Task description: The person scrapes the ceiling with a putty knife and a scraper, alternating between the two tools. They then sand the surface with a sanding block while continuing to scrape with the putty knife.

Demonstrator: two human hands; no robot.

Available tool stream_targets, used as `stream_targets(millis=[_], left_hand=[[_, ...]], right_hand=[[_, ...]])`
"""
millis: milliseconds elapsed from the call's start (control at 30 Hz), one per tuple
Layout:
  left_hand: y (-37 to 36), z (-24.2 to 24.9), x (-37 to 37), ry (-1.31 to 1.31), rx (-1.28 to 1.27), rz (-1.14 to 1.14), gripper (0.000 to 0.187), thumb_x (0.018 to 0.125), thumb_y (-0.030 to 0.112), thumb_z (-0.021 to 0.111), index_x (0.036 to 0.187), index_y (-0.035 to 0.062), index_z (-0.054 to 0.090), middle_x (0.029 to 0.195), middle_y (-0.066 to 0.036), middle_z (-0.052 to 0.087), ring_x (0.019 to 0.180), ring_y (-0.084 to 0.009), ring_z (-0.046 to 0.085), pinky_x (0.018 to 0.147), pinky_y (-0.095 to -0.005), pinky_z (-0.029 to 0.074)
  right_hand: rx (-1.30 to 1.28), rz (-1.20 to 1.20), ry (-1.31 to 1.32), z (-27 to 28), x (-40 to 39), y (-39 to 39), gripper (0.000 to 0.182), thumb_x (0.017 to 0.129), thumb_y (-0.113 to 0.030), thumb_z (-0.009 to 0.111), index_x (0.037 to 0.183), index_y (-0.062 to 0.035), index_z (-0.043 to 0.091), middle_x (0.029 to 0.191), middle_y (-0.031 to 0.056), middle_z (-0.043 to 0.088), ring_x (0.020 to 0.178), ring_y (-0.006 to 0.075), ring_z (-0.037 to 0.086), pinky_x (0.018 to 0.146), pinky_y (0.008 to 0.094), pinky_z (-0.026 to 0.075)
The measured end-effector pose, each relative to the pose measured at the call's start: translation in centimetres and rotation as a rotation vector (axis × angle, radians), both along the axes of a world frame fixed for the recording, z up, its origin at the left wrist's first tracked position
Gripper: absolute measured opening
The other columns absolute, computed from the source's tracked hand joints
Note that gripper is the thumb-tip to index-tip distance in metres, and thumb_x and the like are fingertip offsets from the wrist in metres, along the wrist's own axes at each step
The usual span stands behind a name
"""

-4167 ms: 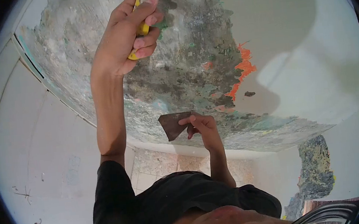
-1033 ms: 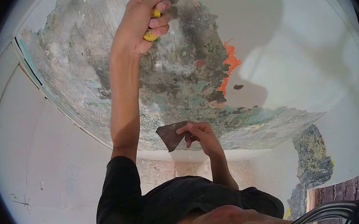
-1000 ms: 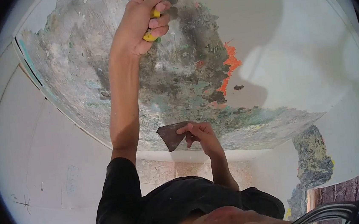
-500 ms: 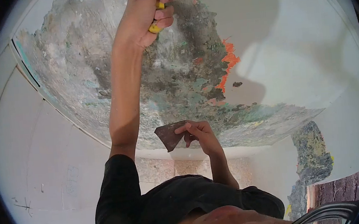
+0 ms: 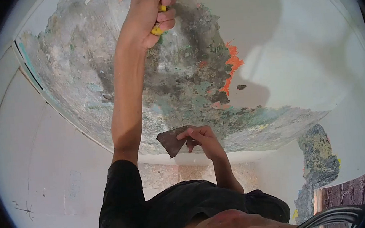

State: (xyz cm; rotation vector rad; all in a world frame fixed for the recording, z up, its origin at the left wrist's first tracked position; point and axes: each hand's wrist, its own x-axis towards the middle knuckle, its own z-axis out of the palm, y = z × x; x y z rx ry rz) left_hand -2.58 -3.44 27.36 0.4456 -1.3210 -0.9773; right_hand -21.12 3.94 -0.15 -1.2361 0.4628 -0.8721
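My left hand (image 5: 150, 14) reaches up to the top of the view, fingers wrapped round a yellow-handled tool (image 5: 156, 30). The working end of that tool is not clear, so its kind stays uncertain. Behind it is a wall with a large rough stripped patch (image 5: 72, 49) in grey, green and white. Lower down, my right hand (image 5: 202, 139) pinches a flat dark brown piece (image 5: 171, 142) between thumb and fingers. It is roughly triangular, broad at its left end and narrower at the fingers, like a scraper blade. It is held close to the wall's lower part.
Smooth pale paint (image 5: 307, 51) covers the wall on the right, with an orange strip (image 5: 233, 64) along the patch's ragged edge. A pale side wall (image 5: 65, 167) stands at left. Lower right are another stripped patch (image 5: 318, 154), a dark opening (image 5: 345, 193) and cables (image 5: 330, 219).
The view has shifted slightly. The brown piece in my right hand has tilted a little and sits slightly lower. My left hand keeps its grip on the yellow handle, nearly in the same place.
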Motion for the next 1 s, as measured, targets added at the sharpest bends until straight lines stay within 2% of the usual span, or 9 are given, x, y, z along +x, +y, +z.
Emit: stream_targets(millis=[67,167,267,367,467,567,633,767,1000], left_hand=[[0.4,-0.8,0.4,0.005,0.032,0.023,0.029,0.103,0.017,0.048,0.132,0.0133,0.048,0.074,0.004,0.044,0.046,-0.0016,0.032,0.036,-0.0170,0.026],[0.1,-1.2,0.2,-0.028,0.002,0.055,0.028,0.103,0.018,0.047,0.130,0.0136,0.050,0.073,0.005,0.043,0.046,-0.0015,0.031,0.036,-0.0164,0.025],[0.8,1.0,-0.9,0.022,0.077,0.073,0.005,0.103,0.017,0.043,0.100,0.0133,0.044,0.063,0.003,0.042,0.040,-0.0053,0.032,0.031,-0.0215,0.026],[0.6,-1.7,0.7,-0.003,0.062,-0.050,0.027,0.103,0.018,0.047,0.130,0.0135,0.050,0.071,0.005,0.042,0.047,-0.0019,0.030,0.037,-0.0163,0.024],[-1.3,-0.2,0.9,-0.050,0.115,-0.010,0.004,0.103,0.015,0.042,0.103,0.0131,0.045,0.063,0.003,0.042,0.041,-0.0046,0.032,0.032,-0.0206,0.027],[0.7,0.9,-1.1,0.020,0.054,0.015,0.010,0.103,0.015,0.043,0.093,0.0129,0.045,0.062,0.004,0.041,0.041,-0.0043,0.031,0.032,-0.0211,0.026],[0.4,-1.2,-0.9,0.053,0.132,-0.016,0.011,0.103,0.015,0.043,0.093,0.0126,0.045,0.061,0.005,0.040,0.040,-0.0042,0.031,0.032,-0.0213,0.026],[-0.8,0.4,-2.5,0.032,0.092,-0.013,0.011,0.103,0.013,0.041,0.093,0.0137,0.045,0.060,0.005,0.039,0.041,-0.0038,0.031,0.032,-0.0216,0.026],[-0.3,-1.7,-3.4,0.087,0.129,-0.037,0.012,0.103,0.012,0.041,0.091,0.0157,0.041,0.061,0.005,0.039,0.041,-0.0036,0.029,0.034,-0.0216,0.025]], right_hand=[[0.002,0.022,-0.032,-0.3,0.0,0.3,0.037,0.100,-0.031,0.055,0.100,0.0011,0.073,0.082,0.0061,0.069,0.060,0.0083,0.056,0.054,0.0228,0.047],[-0.014,0.042,0.025,-0.7,-0.3,0.3,0.044,0.101,-0.034,0.052,0.099,0.0047,0.072,0.071,0.0064,0.063,0.058,0.0122,0.057,0.057,0.0279,0.049],[0.004,0.000,0.038,-0.3,0.0,0.3,0.044,0.101,-0.035,0.052,0.098,0.0048,0.072,0.071,0.0066,0.063,0.058,0.0122,0.057,0.057,0.0283,0.050],[-0.035,0.002,0.011,-0.5,-0.1,0.5,0.044,0.101,-0.035,0.052,0.098,0.0045,0.072,0.068,0.0056,0.061,0.058,0.0123,0.057,0.057,0.0286,0.050],[0.001,0.019,0.048,0.2,-0.1,0.6,0.044,0.101,-0.035,0.053,0.098,0.0043,0.072,0.069,0.0054,0.062,0.059,0.0122,0.057,0.056,0.0284,0.050],[-0.004,0.028,0.037,-0.2,0.1,0.6,0.044,0.101,-0.035,0.052,0.098,0.0046,0.072,0.070,0.0050,0.062,0.059,0.0123,0.057,0.056,0.0279,0.050],[-0.014,0.046,0.042,0.0,-0.3,1.0,0.044,0.101,-0.035,0.052,0.098,0.0047,0.072,0.070,0.0050,0.062,0.059,0.0124,0.058,0.056,0.0277,0.049],[0.002,-0.011,0.051,0.0,-0.5,0.6,0.045,0.101,-0.035,0.053,0.097,0.0049,0.072,0.071,0.0051,0.063,0.059,0.0126,0.058,0.055,0.0276,0.050],[0.011,-0.033,0.022,-0.1,-1.5,0.8,0.044,0.101,-0.034,0.052,0.095,0.0046,0.072,0.071,0.0056,0.063,0.058,0.0128,0.057,0.055,0.0281,0.049]])
